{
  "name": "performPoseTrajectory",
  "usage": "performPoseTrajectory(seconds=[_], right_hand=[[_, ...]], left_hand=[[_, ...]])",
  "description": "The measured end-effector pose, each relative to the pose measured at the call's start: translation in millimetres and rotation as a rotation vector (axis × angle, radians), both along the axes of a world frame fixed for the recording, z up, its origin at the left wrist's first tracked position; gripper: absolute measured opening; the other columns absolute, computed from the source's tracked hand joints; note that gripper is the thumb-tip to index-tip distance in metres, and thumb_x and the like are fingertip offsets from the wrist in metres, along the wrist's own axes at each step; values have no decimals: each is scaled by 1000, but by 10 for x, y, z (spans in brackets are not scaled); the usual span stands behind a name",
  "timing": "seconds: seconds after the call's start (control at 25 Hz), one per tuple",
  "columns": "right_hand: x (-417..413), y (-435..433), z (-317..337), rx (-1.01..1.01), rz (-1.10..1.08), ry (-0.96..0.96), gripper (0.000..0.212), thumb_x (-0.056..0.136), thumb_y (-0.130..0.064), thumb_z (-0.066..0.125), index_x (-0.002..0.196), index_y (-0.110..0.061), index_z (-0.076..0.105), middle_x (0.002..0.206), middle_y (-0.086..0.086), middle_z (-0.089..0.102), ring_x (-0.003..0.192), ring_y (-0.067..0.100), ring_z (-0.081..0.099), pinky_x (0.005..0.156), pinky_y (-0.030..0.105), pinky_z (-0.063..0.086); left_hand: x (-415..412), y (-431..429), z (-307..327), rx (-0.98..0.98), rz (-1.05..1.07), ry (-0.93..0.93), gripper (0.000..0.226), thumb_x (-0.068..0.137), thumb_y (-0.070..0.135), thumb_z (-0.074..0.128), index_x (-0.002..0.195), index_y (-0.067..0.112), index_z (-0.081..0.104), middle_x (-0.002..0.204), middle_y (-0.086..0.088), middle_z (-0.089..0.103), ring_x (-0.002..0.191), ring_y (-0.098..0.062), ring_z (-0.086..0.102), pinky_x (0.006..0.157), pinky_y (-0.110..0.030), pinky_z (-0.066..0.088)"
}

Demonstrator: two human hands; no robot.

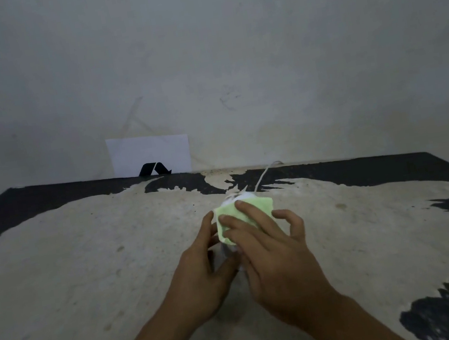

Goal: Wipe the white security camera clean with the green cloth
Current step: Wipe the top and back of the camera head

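Observation:
The white security camera point(238, 197) stands near the middle of the table, mostly hidden; only its rounded top shows behind the cloth. A pale green cloth point(256, 209) is draped over its top and front. My right hand point(274, 253) presses the cloth against the camera, fingers spread over it. My left hand point(204, 270) grips the camera's left side and base. A white cable point(262, 177) runs from the camera's back toward the wall.
The table point(87, 279) has a worn beige top with black patches at its edges. A white sheet of paper point(150, 153) with a black mark leans on the grey wall behind the table's far edge.

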State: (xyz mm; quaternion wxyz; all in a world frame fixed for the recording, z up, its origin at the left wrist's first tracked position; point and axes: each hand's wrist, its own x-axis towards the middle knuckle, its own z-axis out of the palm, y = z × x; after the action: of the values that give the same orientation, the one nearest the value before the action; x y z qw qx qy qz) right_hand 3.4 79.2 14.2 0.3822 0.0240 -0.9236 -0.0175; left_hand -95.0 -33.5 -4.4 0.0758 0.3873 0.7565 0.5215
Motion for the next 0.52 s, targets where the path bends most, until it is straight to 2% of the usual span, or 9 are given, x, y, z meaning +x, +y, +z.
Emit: performPoseTrajectory(seconds=[0.08,0.16,0.2,0.24,0.32,0.36,0.44,0.52], right_hand=[[2,3,22,43,12,-22,33,84,-16,56,116,-20,59,133,-3,59,135,15,38,104,46,27],[3,89,38,-38,-40,30,35,87,-19,47,120,-18,57,133,-2,59,131,15,43,101,43,30],[7,145,20,-187,-64,64,35,90,-20,41,122,-17,57,130,0,61,125,16,49,98,40,34],[12,192,-2,-423,-70,95,33,95,-22,37,120,-17,58,121,2,66,114,18,57,91,36,41],[-23,278,-66,-930,-29,92,27,99,-26,39,100,-14,63,91,9,69,84,28,62,69,37,48],[-45,320,-93,-1063,-25,56,27,99,-25,41,91,-12,63,82,12,66,78,33,61,64,39,48],[-34,348,-87,-1085,-9,28,24,99,-20,45,85,-10,62,77,14,64,71,29,59,59,34,45],[8,296,-13,-955,58,106,21,99,-17,45,87,-13,62,68,6,62,58,10,53,53,23,41]], left_hand=[[6,-4,10,10,-4,13,64,84,38,61,138,46,26,122,23,59,106,3,57,93,-29,51],[11,-2,30,-33,12,52,69,82,44,61,139,45,23,121,36,46,101,15,49,83,-10,43],[15,0,35,-49,22,67,69,81,46,61,138,47,22,117,39,41,98,22,43,78,-4,38],[17,-1,32,-49,20,79,66,80,47,61,134,51,23,114,41,39,96,27,39,74,-1,36],[29,-13,37,-37,21,75,58,81,45,61,124,59,25,110,44,39,94,31,38,71,3,36],[34,-20,40,-32,24,67,56,82,44,62,121,59,25,109,44,39,94,30,39,71,3,37],[45,-27,52,-29,28,72,56,82,43,62,121,59,24,109,44,38,93,29,39,71,2,36],[54,-21,66,-32,31,85,55,82,44,61,117,62,23,105,47,36,91,29,39,68,4,36]])
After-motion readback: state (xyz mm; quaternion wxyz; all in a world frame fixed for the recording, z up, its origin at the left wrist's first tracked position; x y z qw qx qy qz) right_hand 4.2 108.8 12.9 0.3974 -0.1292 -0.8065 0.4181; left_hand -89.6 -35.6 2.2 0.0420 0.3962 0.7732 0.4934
